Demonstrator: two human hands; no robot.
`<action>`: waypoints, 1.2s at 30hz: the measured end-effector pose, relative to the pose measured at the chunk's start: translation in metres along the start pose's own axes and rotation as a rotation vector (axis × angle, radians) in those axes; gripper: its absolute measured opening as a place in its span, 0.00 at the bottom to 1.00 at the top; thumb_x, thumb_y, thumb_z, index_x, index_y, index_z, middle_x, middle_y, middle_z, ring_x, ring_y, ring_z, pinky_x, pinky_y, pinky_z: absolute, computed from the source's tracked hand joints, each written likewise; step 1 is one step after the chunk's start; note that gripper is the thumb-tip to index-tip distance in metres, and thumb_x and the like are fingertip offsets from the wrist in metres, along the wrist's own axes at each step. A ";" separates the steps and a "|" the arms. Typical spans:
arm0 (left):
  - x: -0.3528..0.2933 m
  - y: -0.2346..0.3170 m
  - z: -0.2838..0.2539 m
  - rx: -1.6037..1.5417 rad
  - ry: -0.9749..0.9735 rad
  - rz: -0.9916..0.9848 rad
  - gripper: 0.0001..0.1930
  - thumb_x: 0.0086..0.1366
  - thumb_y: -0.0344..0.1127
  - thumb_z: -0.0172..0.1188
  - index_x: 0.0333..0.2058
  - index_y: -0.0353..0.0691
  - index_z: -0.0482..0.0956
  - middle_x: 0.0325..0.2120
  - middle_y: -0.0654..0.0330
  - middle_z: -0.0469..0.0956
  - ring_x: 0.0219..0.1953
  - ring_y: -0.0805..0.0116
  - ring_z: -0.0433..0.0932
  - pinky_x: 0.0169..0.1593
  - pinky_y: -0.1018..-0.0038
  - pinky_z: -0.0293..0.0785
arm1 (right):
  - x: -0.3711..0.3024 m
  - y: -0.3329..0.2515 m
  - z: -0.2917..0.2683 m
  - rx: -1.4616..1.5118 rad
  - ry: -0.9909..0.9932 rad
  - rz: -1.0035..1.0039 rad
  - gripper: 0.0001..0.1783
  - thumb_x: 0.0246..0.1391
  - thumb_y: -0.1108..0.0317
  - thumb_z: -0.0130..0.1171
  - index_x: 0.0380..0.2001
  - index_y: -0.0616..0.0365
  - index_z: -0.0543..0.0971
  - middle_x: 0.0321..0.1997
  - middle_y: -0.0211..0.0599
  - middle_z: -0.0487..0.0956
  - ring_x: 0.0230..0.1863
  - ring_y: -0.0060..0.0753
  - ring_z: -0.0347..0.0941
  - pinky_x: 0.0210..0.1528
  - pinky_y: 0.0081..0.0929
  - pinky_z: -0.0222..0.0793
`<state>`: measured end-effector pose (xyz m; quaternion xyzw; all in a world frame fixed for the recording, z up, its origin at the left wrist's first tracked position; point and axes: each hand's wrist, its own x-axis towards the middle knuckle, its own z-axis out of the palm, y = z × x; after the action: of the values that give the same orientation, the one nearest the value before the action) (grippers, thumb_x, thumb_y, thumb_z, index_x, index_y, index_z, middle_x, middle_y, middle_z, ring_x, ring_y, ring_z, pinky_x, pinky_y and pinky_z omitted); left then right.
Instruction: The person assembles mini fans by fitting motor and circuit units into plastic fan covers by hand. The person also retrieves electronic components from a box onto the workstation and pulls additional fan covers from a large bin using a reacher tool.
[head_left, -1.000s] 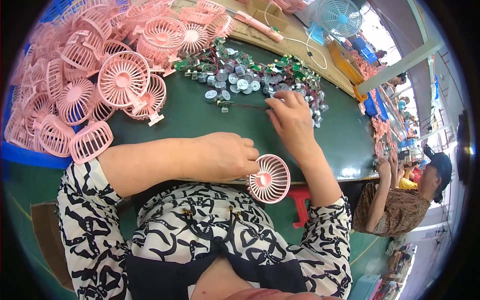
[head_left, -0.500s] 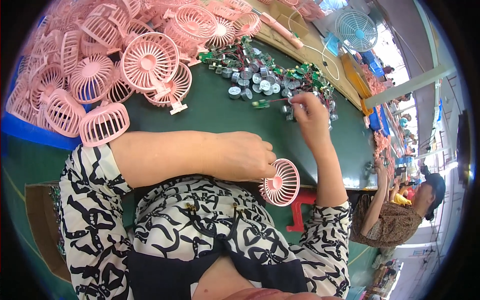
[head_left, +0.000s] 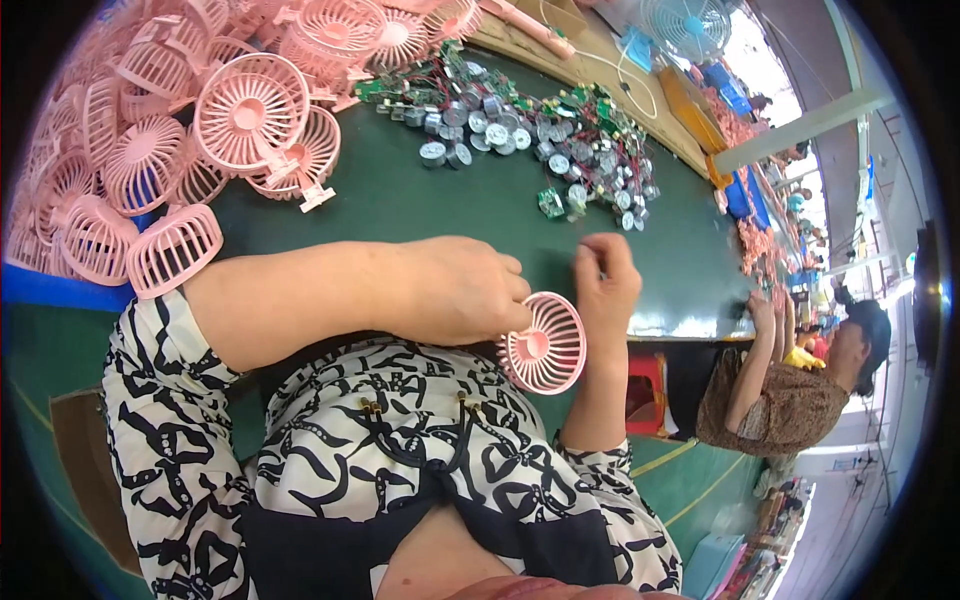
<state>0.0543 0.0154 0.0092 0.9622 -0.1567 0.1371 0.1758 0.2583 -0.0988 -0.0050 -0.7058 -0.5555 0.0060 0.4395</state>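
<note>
My left hand [head_left: 465, 290] is closed on the edge of a round pink fan cage [head_left: 540, 345], with its slatted side and hub facing up, in front of my body. Close by on the right, my right hand [head_left: 608, 280] is pinched. A small circuit board [head_left: 577, 207], smeared by motion, trails beyond its fingertips; the motor end of its wire seems hidden in the fingers. Farther off on the green table lies a pile of silver motors [head_left: 497, 135] wired to green circuit boards [head_left: 551, 204].
Many pink fan cages [head_left: 250, 115] are heaped at the left over a blue bin [head_left: 60, 287]. A wooden ledge [head_left: 590, 75] with a white cable [head_left: 628, 85] runs along the back. At right sit a co-worker [head_left: 790, 395] and a red stool [head_left: 646, 390]. A cardboard box [head_left: 90, 470] stands low at left.
My right hand has drawn back from the motor pile toward the fan cage, with the wired board swinging after it. My left hand still holds the cage. The whole view has shifted slightly.
</note>
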 end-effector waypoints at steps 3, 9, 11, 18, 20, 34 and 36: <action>-0.002 -0.006 0.001 -0.048 0.022 -0.046 0.07 0.57 0.34 0.62 0.32 0.41 0.76 0.31 0.59 0.75 0.39 0.57 0.75 0.42 0.63 0.74 | 0.004 -0.002 0.001 -0.144 -0.143 -0.119 0.05 0.52 0.76 0.61 0.34 0.61 0.77 0.31 0.40 0.78 0.34 0.40 0.76 0.38 0.32 0.72; 0.001 -0.011 -0.004 -0.077 -0.054 -0.067 0.07 0.58 0.33 0.62 0.33 0.41 0.76 0.31 0.59 0.74 0.40 0.57 0.74 0.41 0.62 0.74 | -0.015 0.010 -0.027 -0.030 -0.102 -0.064 0.13 0.52 0.72 0.64 0.41 0.63 0.79 0.40 0.43 0.77 0.38 0.39 0.75 0.41 0.30 0.71; 0.001 -0.010 -0.004 -0.072 -0.058 -0.061 0.07 0.58 0.34 0.62 0.33 0.41 0.76 0.31 0.59 0.74 0.39 0.57 0.74 0.41 0.62 0.73 | -0.025 0.009 -0.037 -0.084 -0.103 0.011 0.12 0.52 0.72 0.65 0.40 0.63 0.80 0.35 0.41 0.77 0.33 0.36 0.74 0.36 0.28 0.70; -0.001 -0.014 -0.001 -0.034 -0.016 -0.097 0.07 0.58 0.33 0.62 0.33 0.40 0.75 0.33 0.58 0.74 0.39 0.56 0.73 0.41 0.61 0.73 | -0.026 0.008 -0.025 -0.341 0.017 -0.161 0.08 0.46 0.75 0.67 0.31 0.61 0.78 0.33 0.39 0.76 0.35 0.42 0.74 0.36 0.36 0.70; -0.003 -0.017 0.000 -0.021 0.030 -0.095 0.07 0.58 0.33 0.62 0.33 0.40 0.75 0.33 0.58 0.74 0.39 0.56 0.74 0.41 0.61 0.73 | -0.026 0.012 -0.024 -0.417 0.009 -0.266 0.09 0.45 0.75 0.67 0.32 0.60 0.79 0.34 0.39 0.76 0.36 0.43 0.74 0.37 0.37 0.70; -0.007 -0.018 0.002 0.013 0.029 -0.155 0.07 0.58 0.33 0.62 0.34 0.40 0.74 0.33 0.57 0.74 0.40 0.56 0.74 0.41 0.62 0.73 | -0.015 -0.021 -0.043 -0.151 -0.266 -0.173 0.15 0.43 0.76 0.68 0.37 0.61 0.79 0.30 0.39 0.77 0.31 0.39 0.75 0.35 0.33 0.72; -0.008 -0.019 0.003 0.049 0.042 -0.158 0.07 0.58 0.33 0.61 0.34 0.40 0.74 0.33 0.57 0.74 0.40 0.56 0.74 0.42 0.62 0.73 | -0.015 -0.030 -0.042 -0.169 -0.394 -0.343 0.16 0.42 0.74 0.69 0.38 0.59 0.79 0.32 0.38 0.77 0.34 0.40 0.74 0.37 0.34 0.71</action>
<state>0.0543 0.0334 -0.0020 0.9725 -0.0730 0.1465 0.1657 0.2496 -0.1362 0.0325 -0.6208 -0.7403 0.0225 0.2571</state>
